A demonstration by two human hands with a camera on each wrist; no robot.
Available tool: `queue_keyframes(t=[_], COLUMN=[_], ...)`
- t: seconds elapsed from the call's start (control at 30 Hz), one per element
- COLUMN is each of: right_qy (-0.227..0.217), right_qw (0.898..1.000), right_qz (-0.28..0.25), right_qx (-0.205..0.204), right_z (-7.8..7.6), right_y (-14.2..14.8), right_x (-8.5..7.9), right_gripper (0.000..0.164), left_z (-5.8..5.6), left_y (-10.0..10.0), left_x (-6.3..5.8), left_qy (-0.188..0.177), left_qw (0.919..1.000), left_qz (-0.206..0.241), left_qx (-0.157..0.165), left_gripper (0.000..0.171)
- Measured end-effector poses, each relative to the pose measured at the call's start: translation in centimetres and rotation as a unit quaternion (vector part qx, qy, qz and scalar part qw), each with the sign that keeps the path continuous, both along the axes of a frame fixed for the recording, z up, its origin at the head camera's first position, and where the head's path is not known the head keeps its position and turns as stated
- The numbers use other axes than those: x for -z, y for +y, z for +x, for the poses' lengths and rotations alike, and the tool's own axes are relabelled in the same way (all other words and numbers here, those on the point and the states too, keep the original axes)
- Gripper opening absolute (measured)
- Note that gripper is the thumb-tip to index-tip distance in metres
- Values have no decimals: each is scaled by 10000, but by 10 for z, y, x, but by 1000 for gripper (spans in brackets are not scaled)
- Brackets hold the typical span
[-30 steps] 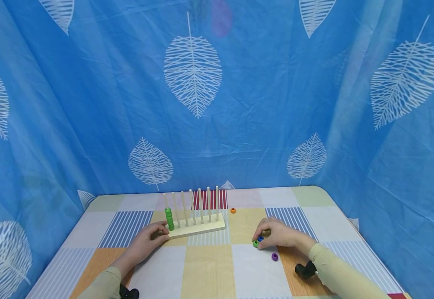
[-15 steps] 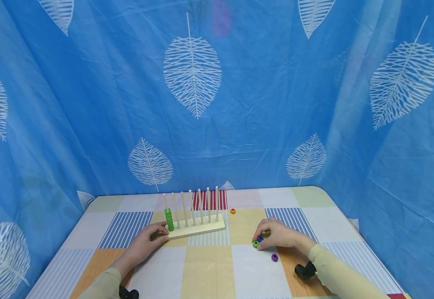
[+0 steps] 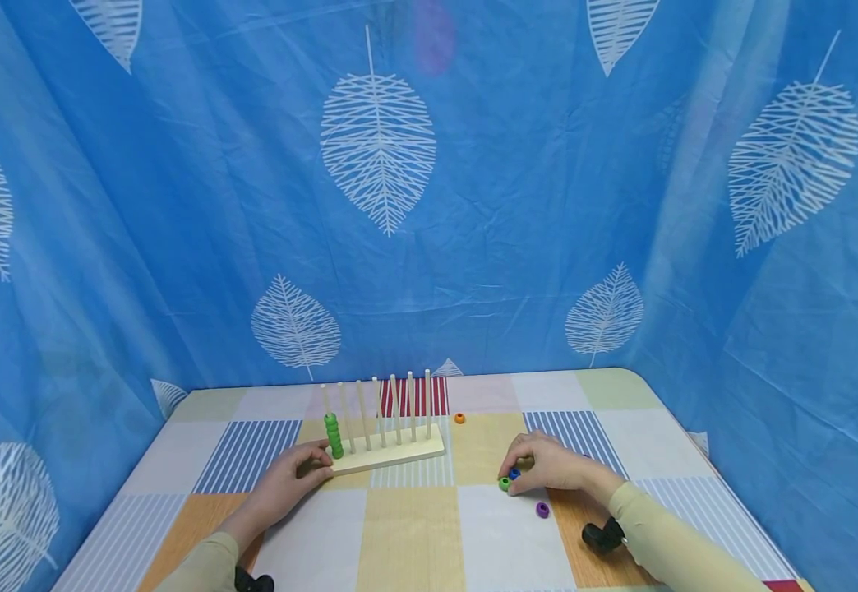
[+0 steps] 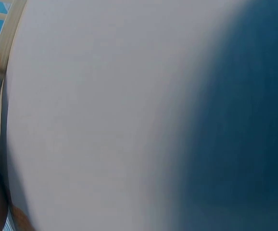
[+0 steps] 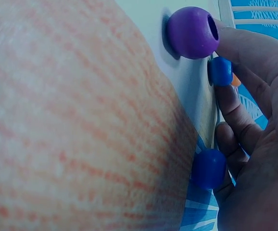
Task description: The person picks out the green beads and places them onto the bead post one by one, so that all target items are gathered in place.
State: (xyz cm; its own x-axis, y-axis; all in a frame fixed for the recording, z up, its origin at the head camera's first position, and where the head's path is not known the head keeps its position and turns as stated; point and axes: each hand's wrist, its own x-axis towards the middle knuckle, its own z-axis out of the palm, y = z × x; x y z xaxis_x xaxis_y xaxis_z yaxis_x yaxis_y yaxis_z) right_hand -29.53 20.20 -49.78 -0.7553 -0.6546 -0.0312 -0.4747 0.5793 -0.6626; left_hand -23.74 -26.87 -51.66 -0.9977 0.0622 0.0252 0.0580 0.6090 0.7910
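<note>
A wooden peg rack (image 3: 392, 457) stands on the left half of the table, with a stack of green beads (image 3: 334, 436) on its leftmost peg and the other pegs bare. My left hand (image 3: 288, 483) grips the rack's left end, thumb in front. In the left wrist view the base (image 4: 5, 48) shows between the fingers at the edge. My right hand (image 3: 551, 462) pinches a green bead (image 3: 505, 484) at the table surface. A blue bead (image 3: 514, 474) lies beneath its fingers. Nearer me is a purple bead (image 3: 542, 510). The right wrist view hides the green bead.
An orange bead (image 3: 459, 418) lies right of the rack, toward the back. Another blue bead (image 5: 209, 168) sits near the right palm. A patchwork cloth (image 3: 410, 534) covers the table, with blue leaf-print curtains (image 3: 473, 247) behind and at both sides.
</note>
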Motion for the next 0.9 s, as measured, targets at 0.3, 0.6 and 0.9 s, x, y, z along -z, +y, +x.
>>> queue_keyframes(t=[0.3,0.6,0.9], right_qy=[45,80,-311], right_qw=[10000,9999,9978], right_qz=[8,-89,-577], right_qx=[-11,-59,12], right_z=[1,2,1], right_y=[0,1,2], right_x=[-1,0,-12], right_gripper=[14,14,10], left_z=[0,0,1], left_y=[0,0,0], left_x=[0,-1,-2], left_qy=[5,79,36], left_qw=[10000,10000,10000], left_qz=[-3,-16,-37], left_qx=[16,23,11], left_gripper=[8,9,9])
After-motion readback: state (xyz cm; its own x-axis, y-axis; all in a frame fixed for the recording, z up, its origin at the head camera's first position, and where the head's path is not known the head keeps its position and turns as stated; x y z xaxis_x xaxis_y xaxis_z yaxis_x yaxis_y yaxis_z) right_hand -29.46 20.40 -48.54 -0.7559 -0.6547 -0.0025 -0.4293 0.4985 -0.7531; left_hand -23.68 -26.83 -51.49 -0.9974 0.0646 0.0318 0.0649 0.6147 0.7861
